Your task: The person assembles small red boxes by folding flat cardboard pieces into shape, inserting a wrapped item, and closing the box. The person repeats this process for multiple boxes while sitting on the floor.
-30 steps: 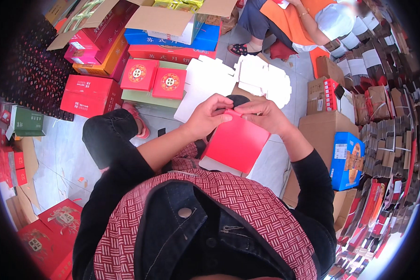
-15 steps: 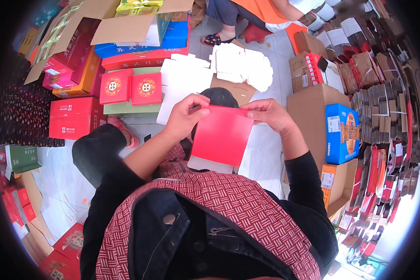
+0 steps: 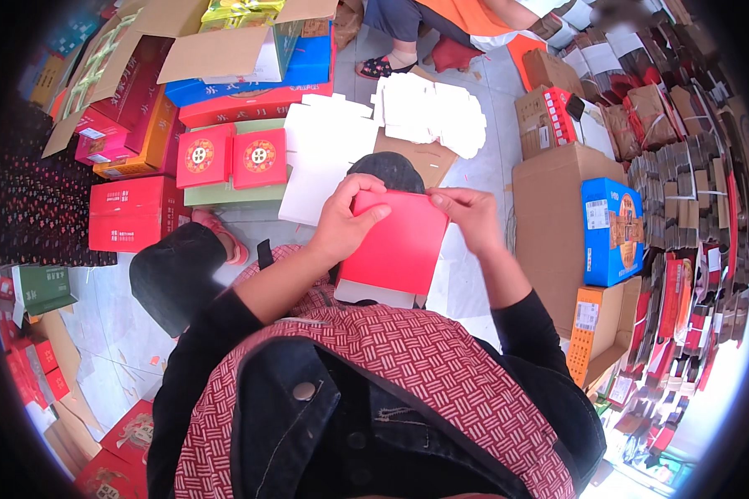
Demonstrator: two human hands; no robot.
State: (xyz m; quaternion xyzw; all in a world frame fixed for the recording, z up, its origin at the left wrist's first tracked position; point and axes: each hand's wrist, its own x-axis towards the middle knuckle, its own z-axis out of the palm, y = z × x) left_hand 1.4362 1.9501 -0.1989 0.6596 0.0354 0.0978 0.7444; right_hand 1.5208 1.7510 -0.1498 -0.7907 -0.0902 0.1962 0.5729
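Note:
Over my lap I hold a plain red cardboard box (image 3: 395,248), its smooth red face toward me and a white flap (image 3: 374,293) showing below its near edge. My left hand (image 3: 349,218) grips the far left corner, thumb on the red face and fingers curled behind the edge. At the far right corner, my right hand (image 3: 468,218) pinches the edge between thumb and fingertips. White flat box blanks (image 3: 329,141) lie beyond my left hand. Two finished red boxes with round gold emblems, a left one (image 3: 204,155) and a right one (image 3: 260,159), sit side by side.
Several coloured cartons and an open cardboard box (image 3: 216,55) are stacked at far left. A pile of white blanks (image 3: 429,112) lies ahead. On the right stand a big brown carton (image 3: 549,224) and a blue box (image 3: 612,229). Another person's foot (image 3: 387,66) shows beyond.
My left thumb has come down further onto the red face. My right hand has shifted slightly left at its corner, and its fingers have drawn closer together. The box has barely moved.

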